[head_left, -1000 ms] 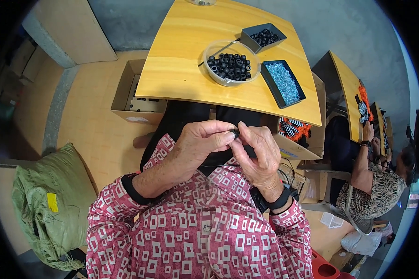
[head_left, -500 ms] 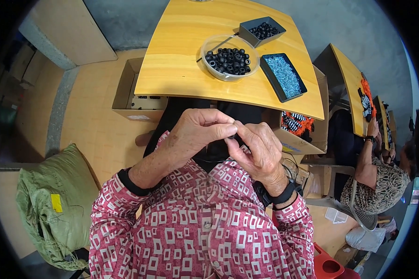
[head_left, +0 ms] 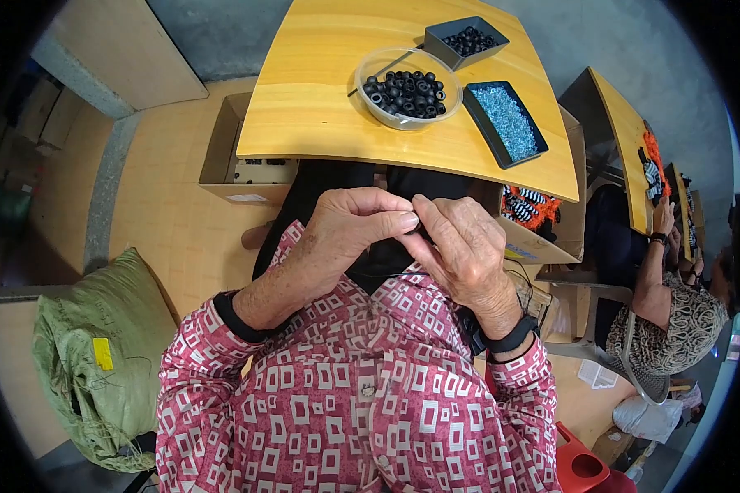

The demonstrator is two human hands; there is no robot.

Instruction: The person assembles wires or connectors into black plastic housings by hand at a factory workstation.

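Broadly, I see from my remote seat a yellow wooden table (head_left: 312,115) filling the top, with a green woven sack (head_left: 111,329) low at the left; on the table stand a clear round bowl (head_left: 392,121) of black hollow beads (head_left: 409,93), a black tray (head_left: 483,130) of pale blue glassy bits (head_left: 508,119), and a grey tray (head_left: 446,55) of dark pieces (head_left: 472,39); below its near edge, the left hand (head_left: 345,228) and right hand (head_left: 466,246) meet, thumbs and fingers pinched about a small black piece (head_left: 414,230), mostly hidden between the fingertips; I judge it light and stiff, hardly fragile, perhaps slippery; I would hold it by opposite sides, gently, since a hard squeeze could shoot it away.
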